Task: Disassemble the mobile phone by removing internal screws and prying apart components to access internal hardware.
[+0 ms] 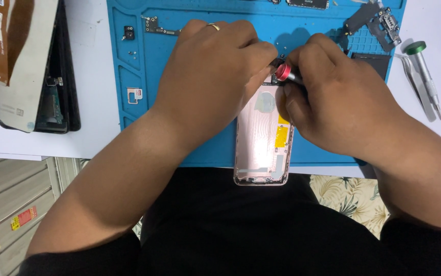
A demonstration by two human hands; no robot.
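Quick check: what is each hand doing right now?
Left hand: curled, fingertips pressing at the top of the pink phone shell.
Right hand: closed on a red-capped screwdriver.

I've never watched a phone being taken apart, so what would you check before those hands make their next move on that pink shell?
1. Pink phone shell lies flat on the blue mat: ok, though its near end overhangs the table edge.
2. Right hand grips the red-capped screwdriver: ok.
3. Left hand steadies the shell's top: ok.
4. Driver tip seated in a screw: cannot tell, fingers hide it.
5. Loose small parts kept on the mat: ok.
6. Spare green-capped screwdriver and tweezers lie beside the mat: ok.
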